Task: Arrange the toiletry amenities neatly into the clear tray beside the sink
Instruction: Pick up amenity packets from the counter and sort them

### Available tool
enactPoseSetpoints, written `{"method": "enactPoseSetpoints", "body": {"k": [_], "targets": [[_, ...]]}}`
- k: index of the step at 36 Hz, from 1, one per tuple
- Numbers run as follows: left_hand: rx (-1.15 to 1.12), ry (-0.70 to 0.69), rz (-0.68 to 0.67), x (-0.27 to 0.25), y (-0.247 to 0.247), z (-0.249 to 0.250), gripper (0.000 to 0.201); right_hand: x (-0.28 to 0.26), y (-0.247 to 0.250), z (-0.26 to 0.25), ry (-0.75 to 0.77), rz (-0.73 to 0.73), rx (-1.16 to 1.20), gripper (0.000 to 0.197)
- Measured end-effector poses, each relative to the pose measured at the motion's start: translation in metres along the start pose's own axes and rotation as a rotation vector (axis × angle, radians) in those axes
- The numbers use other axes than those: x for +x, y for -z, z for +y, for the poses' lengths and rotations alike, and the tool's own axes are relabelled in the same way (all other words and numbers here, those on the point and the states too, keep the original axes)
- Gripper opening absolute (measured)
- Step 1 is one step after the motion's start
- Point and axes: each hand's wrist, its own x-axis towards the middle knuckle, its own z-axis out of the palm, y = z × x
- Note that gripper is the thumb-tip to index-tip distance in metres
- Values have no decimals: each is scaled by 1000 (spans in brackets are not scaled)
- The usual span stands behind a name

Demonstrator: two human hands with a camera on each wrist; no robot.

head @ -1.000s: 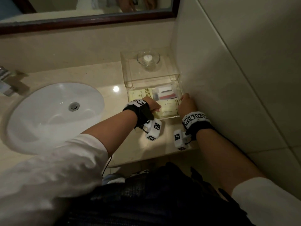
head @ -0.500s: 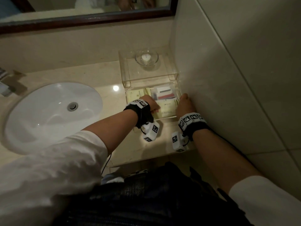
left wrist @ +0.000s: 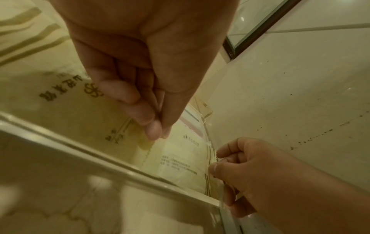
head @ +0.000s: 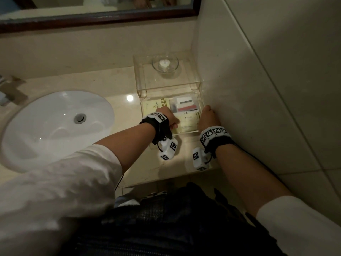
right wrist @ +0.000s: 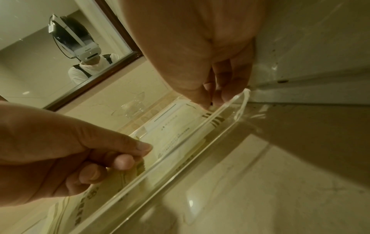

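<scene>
The clear tray (head: 184, 133) sits on the counter against the right wall. Inside lie a cream packet (head: 188, 121) at the front right, a second cream packet (head: 153, 106) on the left, and a white box (head: 185, 104) with dark and red strips behind. My left hand (head: 169, 119) pinches the front packet's (left wrist: 180, 161) left end between thumb and fingers (right wrist: 124, 161). At the tray's right wall, my right hand (head: 207, 117) pinches its right end (left wrist: 216, 159). The packet (right wrist: 174, 131) lies low behind the tray's front rim (right wrist: 180, 145).
A clear acrylic shelf (head: 147, 78) covers the tray's back and carries a glass dish (head: 165, 63) with a white soap. The white sink (head: 55, 126) is to the left, a faucet (head: 9, 91) at far left. The tiled wall (head: 258, 108) touches my right hand.
Almost nothing: both hands stay at the two ends of the front packet inside the tray, and the head view has shifted slightly.
</scene>
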Motion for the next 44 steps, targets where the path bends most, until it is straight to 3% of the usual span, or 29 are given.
{"method": "enactPoseSetpoints", "body": {"k": [28,37,44], "targets": [[-146,-33,-5,-16,13,-4,16,-3,8,-5,-12,-28,80,33],[-307,-111,-4,-27,31,-13,28,-7,10,-42,25,-22,244,26],[-449,-151,101,-38,61,-39,28,-10,4,-90,138,-18,301,18]]}}
